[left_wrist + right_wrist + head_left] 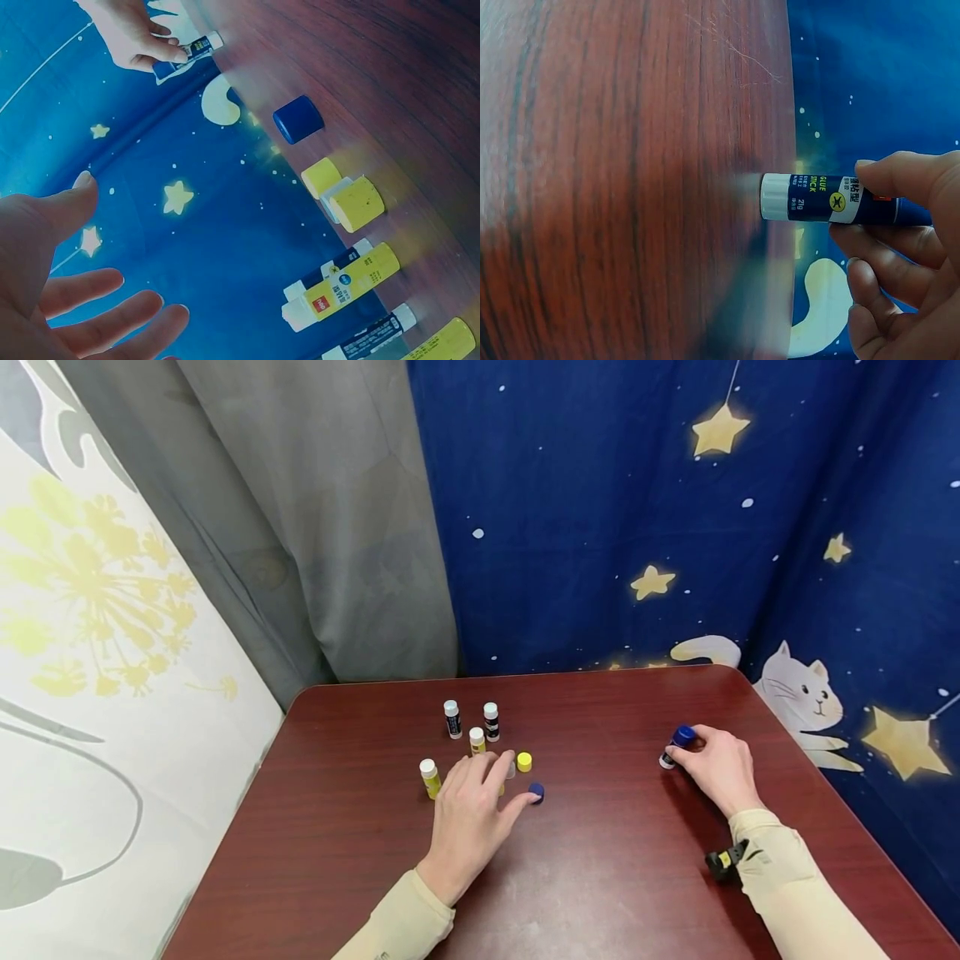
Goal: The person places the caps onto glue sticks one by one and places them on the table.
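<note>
My right hand (717, 767) grips a navy glue stick (817, 198) with a blue upper end, upright at the table's right side. Its white base is at the tabletop, and the thumb and fingers hold the upper part. Over the middle of the table my left hand (468, 810) is spread, holding nothing. A blue cap (536, 792) lies by its thumb tip in the head view. Just beyond are a yellow cap (524, 762) and a pale cap (511, 770), partly hidden by the fingers. In the left wrist view another yellow piece (358, 204) stands before the pale one.
Two navy glue sticks with white tops, one at the left (453, 719) and one at the right (491, 722), stand farther back. Yellow glue sticks with white tops stand nearer, one behind my left fingers (477, 740), another to their left (430, 778). Curtains hang behind the table (337, 860).
</note>
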`<state>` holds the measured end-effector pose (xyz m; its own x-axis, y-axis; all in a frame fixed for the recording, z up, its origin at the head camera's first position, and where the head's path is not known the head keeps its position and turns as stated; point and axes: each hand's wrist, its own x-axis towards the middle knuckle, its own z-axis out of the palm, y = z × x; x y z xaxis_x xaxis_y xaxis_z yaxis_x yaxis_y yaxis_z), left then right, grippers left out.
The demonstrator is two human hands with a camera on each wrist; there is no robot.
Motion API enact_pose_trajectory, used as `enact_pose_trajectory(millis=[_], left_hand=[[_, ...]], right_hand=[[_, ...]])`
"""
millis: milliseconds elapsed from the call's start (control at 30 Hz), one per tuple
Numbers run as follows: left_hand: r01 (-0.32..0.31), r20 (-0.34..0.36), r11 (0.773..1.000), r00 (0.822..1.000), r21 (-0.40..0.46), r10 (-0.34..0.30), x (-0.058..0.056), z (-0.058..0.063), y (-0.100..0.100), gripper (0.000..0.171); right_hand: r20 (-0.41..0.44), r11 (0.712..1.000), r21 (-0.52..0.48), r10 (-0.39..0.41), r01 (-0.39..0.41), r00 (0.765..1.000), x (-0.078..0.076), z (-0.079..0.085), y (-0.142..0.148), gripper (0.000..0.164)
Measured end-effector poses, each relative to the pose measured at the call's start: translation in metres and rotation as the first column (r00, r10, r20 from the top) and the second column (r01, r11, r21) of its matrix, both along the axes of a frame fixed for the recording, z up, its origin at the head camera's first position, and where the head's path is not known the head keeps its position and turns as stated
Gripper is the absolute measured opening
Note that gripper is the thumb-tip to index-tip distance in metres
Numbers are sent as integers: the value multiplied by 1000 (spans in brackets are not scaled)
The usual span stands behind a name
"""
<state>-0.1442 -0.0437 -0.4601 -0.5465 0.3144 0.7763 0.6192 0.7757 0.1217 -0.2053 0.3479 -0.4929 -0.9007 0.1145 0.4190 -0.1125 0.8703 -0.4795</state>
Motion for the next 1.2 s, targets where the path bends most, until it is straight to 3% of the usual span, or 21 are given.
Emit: enact_pose_trajectory(millis=[667, 767, 967, 1200], left_hand=[[-11, -14, 1000, 1000, -1, 11, 2, 1, -3, 64], [-10, 3, 1000, 1000, 0, 10, 2, 1, -3, 64], [-7, 14, 1000, 1000, 6, 7, 2, 0, -4, 64], [-19, -10, 1000, 1000, 5, 19, 0, 3, -5, 65]], right_hand=[[-10, 1000, 20, -7, 7, 1000, -1, 0, -3, 28], [4, 1000, 24, -6, 6, 1000, 2, 1, -1, 37], [77, 998, 51, -25, 21, 997, 9, 18, 1, 72], [63, 997, 51, -56, 53, 996, 15, 44, 0, 81]])
